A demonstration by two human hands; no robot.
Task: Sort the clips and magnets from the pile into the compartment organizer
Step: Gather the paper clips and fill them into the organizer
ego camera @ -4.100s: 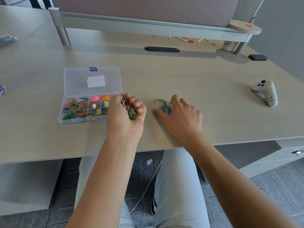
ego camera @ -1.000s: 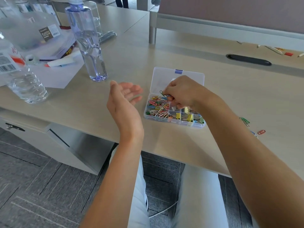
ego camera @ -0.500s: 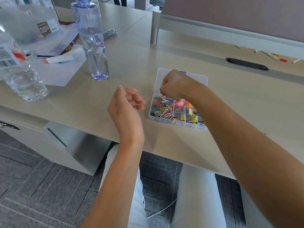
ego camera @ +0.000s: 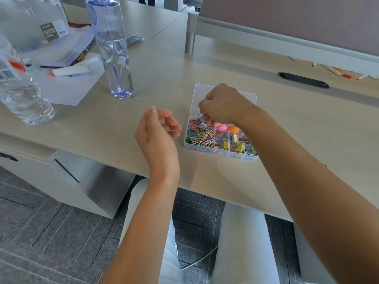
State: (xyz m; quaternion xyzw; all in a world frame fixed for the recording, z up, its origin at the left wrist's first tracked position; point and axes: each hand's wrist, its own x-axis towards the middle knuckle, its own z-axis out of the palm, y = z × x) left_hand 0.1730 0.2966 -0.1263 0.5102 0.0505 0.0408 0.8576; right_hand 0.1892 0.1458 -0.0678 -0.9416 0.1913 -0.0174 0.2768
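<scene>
The clear compartment organizer lies on the desk with its lid flat open behind it. Colourful paper clips fill its left compartments. A pink magnet and an orange magnet sit in the middle, and yellow binder clips are at the front right. My right hand hovers over the back-left compartment and pinches a few blue paper clips. My left hand floats palm up left of the box with its fingers loosely curled. A thin pale clip seems to lie on its fingertips.
A tall clear water bottle stands left of the box. A second bottle, a paper sheet, markers and a plastic container crowd the far left. A black cable grommet and a divider post are behind.
My right hand has shifted from the box's middle to its back-left compartment with clips pinched. My left hand, full of clips four seconds ago, has curled its fingers and is nearly empty.
</scene>
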